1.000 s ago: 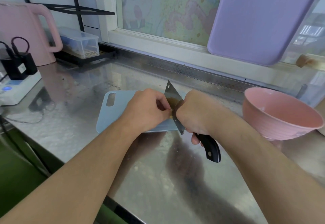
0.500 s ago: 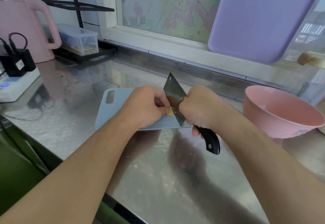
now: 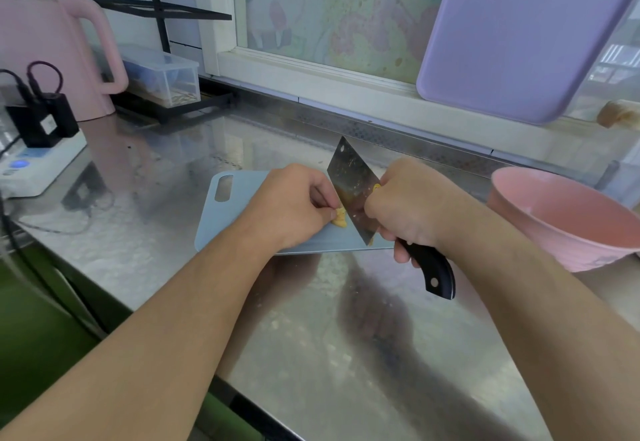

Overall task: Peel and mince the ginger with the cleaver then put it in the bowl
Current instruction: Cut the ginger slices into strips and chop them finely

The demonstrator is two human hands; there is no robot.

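Cleaver (image 3: 351, 191) now steeper beside ginger (image 3: 339, 221), fists curled.

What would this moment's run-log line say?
step: cutting ginger | left hand: pinches ginger on cutting board | right hand: grips cleaver | bowl: no ginger visible

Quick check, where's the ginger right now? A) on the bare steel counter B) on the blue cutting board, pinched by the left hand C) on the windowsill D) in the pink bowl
B: the yellow ginger lies on the blue cutting board, pinched by the left hand beside the cleaver that the right hand holds; no ginger shows in the visible part of the pink bowl.
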